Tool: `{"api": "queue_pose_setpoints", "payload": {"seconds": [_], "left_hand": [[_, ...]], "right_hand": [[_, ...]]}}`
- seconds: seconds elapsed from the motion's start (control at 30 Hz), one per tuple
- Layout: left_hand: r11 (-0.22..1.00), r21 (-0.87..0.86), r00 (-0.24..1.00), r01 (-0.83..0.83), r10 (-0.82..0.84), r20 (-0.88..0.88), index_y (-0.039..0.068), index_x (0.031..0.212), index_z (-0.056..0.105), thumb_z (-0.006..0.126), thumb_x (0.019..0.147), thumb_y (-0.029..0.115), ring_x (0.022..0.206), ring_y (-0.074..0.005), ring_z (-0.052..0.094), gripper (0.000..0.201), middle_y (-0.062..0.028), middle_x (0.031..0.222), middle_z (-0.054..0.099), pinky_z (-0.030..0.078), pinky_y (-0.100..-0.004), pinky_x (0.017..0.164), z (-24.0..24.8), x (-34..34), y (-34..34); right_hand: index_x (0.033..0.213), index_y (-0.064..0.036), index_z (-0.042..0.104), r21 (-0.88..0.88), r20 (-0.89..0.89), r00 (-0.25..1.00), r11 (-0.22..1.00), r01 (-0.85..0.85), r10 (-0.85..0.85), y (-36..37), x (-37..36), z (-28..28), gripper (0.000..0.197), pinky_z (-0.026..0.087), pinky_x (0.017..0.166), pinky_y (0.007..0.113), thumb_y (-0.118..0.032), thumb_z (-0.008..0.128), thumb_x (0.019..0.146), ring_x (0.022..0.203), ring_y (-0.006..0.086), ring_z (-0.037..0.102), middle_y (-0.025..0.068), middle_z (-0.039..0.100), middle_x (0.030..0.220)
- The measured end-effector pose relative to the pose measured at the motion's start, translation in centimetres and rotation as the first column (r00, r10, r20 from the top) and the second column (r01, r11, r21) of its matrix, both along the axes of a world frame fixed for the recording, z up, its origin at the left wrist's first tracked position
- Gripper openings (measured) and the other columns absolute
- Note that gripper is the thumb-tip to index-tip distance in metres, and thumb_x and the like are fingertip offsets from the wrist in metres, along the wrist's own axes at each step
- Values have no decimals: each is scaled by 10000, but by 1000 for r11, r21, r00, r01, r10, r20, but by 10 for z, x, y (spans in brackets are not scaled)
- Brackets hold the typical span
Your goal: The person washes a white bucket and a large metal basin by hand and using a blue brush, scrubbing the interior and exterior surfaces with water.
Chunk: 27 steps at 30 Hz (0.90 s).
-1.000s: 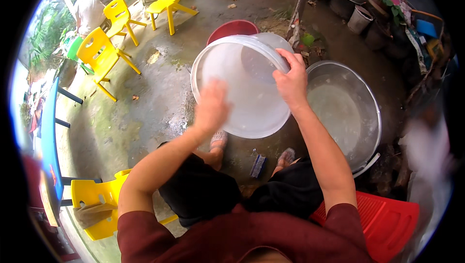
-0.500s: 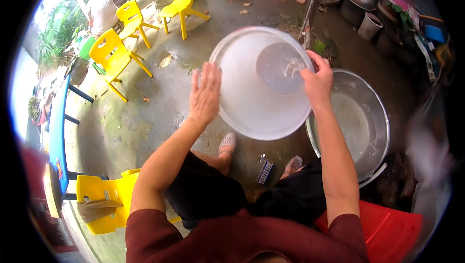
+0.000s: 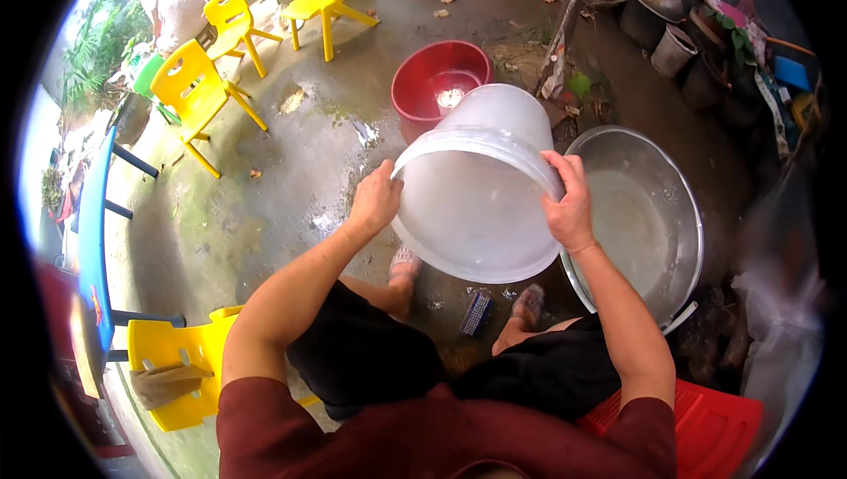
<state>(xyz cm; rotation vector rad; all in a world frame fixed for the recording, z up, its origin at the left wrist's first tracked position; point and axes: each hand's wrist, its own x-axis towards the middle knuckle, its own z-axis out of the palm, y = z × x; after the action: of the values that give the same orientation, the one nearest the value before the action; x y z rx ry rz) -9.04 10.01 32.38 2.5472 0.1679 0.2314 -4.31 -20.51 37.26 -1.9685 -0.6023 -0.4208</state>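
Observation:
Between my two hands hangs a large translucent white plastic bucket [image 3: 476, 205], tilted so that its mouth faces me and its base points away. My left hand [image 3: 377, 198] grips the rim on the left, fingers curled over the edge. On the other side my right hand [image 3: 567, 201] has its thumb and fingers around the rim. Just beyond the bucket stands a red basin [image 3: 412, 95] with something pale in it, partly hidden by the bucket. Close to my right forearm sits a wide metal basin [image 3: 688, 214] holding cloudy liquid.
A blue scrubbing brush [image 3: 475, 313] lies on the wet ground between my feet. Yellow chairs [image 3: 196, 95] and a blue table [image 3: 95, 241] stand at the left; another person [image 3: 176, 7] is at the far left. Pots [image 3: 651, 16] line the far right, near a thin trunk [image 3: 565, 29].
The bucket has tipped, turning its mouth toward me and uncovering the red basin behind it. My left hand, flat against the side before, now grips the rim.

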Motion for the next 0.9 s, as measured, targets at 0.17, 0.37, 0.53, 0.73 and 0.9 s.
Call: {"api": "queue_pose_setpoints", "payload": {"seconds": [0.17, 0.37, 0.53, 0.73, 0.9], "left_hand": [[985, 170, 925, 24, 43, -378, -16, 979, 569, 535, 757, 115, 928, -410, 590, 260, -250, 946, 621, 465, -479, 833, -37, -5, 20], [993, 122, 944, 0, 40, -327, 7, 934, 641, 533, 757, 135, 917, -402, 600, 243, -244, 951, 629, 475, -456, 825, -38, -6, 34], [989, 98, 948, -114, 79, 307, -7, 1107, 565, 588, 816, 256, 806, -360, 626, 393, -215, 962, 625, 489, -426, 771, 0, 5, 6], [473, -858, 979, -199, 47, -201, 12, 1079, 505, 543, 902, 243, 729, -171, 606, 294, -112, 900, 602, 504, -318, 638, 35, 8, -67], [162, -947, 961, -276, 53, -271, 16, 1081, 489, 507, 920, 172, 797, -196, 614, 225, -102, 931, 603, 518, -335, 686, 19, 12, -33]], "right_hand": [[1126, -31, 511, -281, -52, 998, 959, -44, 31, 8, -19, -39, 500, 434, 810, 391, -32, 610, 635, 947, 323, 507, 140, 479, 976], [1163, -28, 440, -375, -262, 962, 910, -177, 79, 39, -49, -47, 554, 443, 810, 421, -99, 644, 653, 979, 360, 498, 173, 443, 1041], [1130, -14, 444, -238, -289, 957, 971, -36, -35, 58, -37, -49, 565, 449, 791, 424, -214, 715, 675, 972, 354, 513, 176, 445, 1050], [1146, 24, 465, -194, -367, 913, 975, 111, -177, 118, -54, -21, 622, 454, 811, 408, -324, 716, 696, 951, 335, 529, 172, 473, 1048], [1207, 32, 439, -175, -298, 953, 978, -112, 56, 121, -61, -31, 571, 430, 837, 416, -312, 629, 793, 972, 337, 513, 179, 478, 1064]]}}
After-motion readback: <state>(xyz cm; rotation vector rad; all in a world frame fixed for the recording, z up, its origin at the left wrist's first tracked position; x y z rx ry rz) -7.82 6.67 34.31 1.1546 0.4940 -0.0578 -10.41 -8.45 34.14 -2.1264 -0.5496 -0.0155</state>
